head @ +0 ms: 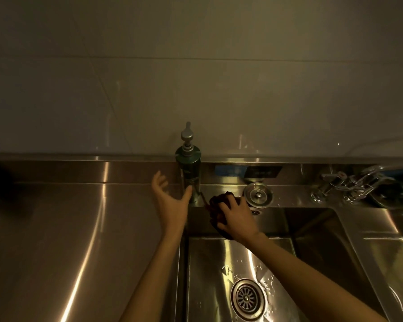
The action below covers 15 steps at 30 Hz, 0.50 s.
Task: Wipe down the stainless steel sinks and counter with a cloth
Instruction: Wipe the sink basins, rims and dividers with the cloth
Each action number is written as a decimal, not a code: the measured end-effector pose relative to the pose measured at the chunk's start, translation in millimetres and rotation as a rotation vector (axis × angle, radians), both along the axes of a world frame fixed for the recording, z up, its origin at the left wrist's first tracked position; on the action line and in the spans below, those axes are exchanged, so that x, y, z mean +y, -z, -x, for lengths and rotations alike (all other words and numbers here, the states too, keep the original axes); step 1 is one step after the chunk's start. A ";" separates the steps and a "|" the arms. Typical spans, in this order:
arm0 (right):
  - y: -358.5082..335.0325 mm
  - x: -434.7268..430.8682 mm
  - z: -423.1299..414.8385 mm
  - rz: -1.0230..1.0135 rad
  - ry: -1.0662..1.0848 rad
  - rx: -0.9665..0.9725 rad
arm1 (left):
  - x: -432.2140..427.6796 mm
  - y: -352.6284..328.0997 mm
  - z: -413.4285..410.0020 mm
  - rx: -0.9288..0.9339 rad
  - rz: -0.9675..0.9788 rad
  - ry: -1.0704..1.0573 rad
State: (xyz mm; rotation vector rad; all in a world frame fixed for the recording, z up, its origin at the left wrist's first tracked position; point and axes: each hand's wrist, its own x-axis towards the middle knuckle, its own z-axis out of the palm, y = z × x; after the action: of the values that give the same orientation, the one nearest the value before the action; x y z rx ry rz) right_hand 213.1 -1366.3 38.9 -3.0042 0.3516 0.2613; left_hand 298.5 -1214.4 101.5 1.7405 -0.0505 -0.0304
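1. Cloth (219,204): one, dark and bunched, under the right hand's (236,218) curled fingers, on the back rim of the sink (209,263) at its back-left corner
2. Counts: two hands, one pump bottle (188,173), one round metal plug (258,195), one drain strainer (247,298), one tap set (349,185), two stickers (229,170) on the upstand; one basin in full view, and what looks like part of a second past the divider, far right of the right fingers
3. Edges: cloth overlaps the rim edge, part hanging over the basin's back wall; bottle stands just left of the right fingertips, plug just right of them, so the cloth sits between the two with little room either side
4. Open room: wide bare counter (79,228) left of the left hand (170,202); basin floor below the right wrist is wet, and only the strainer sits in it
5. Right fingers: curled tight, gripping the cloth, knuckles up
6. Left fingers: spread wide, holding nothing, palm turned toward the bottle; thumb tip at the bottle's lower body, looks touching, other fingers apart from it
7. Tap set well right of both hands, near the frame edge; tiled wall (196,66) behind the bottle
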 end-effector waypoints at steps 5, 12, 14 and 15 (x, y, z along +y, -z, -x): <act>-11.9 -9.4 47.4 -0.070 -0.031 0.001 | -10.2 18.5 45.9 -0.129 -0.086 0.064; -43.5 -54.3 104.6 -0.077 0.065 -0.135 | -78.3 32.0 59.8 -0.312 -0.362 0.405; -47.9 -74.2 114.0 -0.078 0.105 -0.114 | -103.4 38.7 55.6 -0.343 -0.417 0.488; -49.4 -84.2 118.4 -0.094 0.124 -0.105 | -114.8 42.2 52.6 -0.348 -0.432 0.520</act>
State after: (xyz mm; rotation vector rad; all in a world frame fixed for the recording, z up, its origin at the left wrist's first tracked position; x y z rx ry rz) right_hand 94.7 -1450.5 88.4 -2.8761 0.4984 0.1049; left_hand 245.9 -1329.1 59.3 2.1016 -0.8018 -0.1269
